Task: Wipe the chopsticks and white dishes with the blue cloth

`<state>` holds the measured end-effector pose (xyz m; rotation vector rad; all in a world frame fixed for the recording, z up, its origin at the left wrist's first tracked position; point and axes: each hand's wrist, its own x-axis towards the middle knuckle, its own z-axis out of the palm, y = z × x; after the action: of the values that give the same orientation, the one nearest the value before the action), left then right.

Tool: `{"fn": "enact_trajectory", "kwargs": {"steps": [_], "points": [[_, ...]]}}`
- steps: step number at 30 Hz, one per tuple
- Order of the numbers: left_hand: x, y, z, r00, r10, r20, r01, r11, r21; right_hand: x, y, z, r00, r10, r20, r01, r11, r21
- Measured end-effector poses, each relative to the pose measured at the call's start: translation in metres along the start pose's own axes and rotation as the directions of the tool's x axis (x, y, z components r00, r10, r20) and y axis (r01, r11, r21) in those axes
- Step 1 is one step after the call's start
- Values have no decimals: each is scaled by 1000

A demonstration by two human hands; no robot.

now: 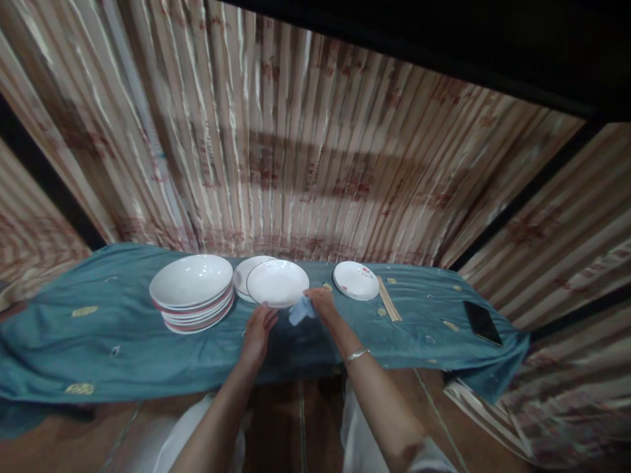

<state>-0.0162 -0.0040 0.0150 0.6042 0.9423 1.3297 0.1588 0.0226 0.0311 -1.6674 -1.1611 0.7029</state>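
A white plate is held at the middle of the table, partly in front of another white plate. My left hand grips its near left rim, thumb and fingers closed there. At the plate's right edge, my right hand is closed on a light blue cloth, which hangs below the rim. The fingers of the right hand are partly hidden, and I cannot tell whether they also touch the plate.
To the left stands a tall stack of white bowls and plates. Small flowered plates lie to the right, beside several wooden chopsticks. A black phone rests near the right end of the green tablecloth. Pleated curtains hang behind.
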Motion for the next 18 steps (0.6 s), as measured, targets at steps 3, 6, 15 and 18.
{"fn": "enact_trajectory", "kwargs": {"steps": [3, 6, 15, 18], "points": [[-7, 4, 8, 996, -87, 11, 88, 994, -63, -22, 8, -20, 999, 50, 19, -51, 995, 86], [-13, 4, 15, 989, -147, 33, 149, 988, -42, -44, 18, -36, 996, 87, 24, -90, 985, 150], [-19, -20, 26, 972, -234, 36, 232, 972, 39, -84, 50, -68, 991, 134, 9, -134, 979, 151], [-20, -25, 28, 966, -258, 22, 255, 963, 86, -89, 54, -90, 994, 111, 7, -112, 992, 54]]}}
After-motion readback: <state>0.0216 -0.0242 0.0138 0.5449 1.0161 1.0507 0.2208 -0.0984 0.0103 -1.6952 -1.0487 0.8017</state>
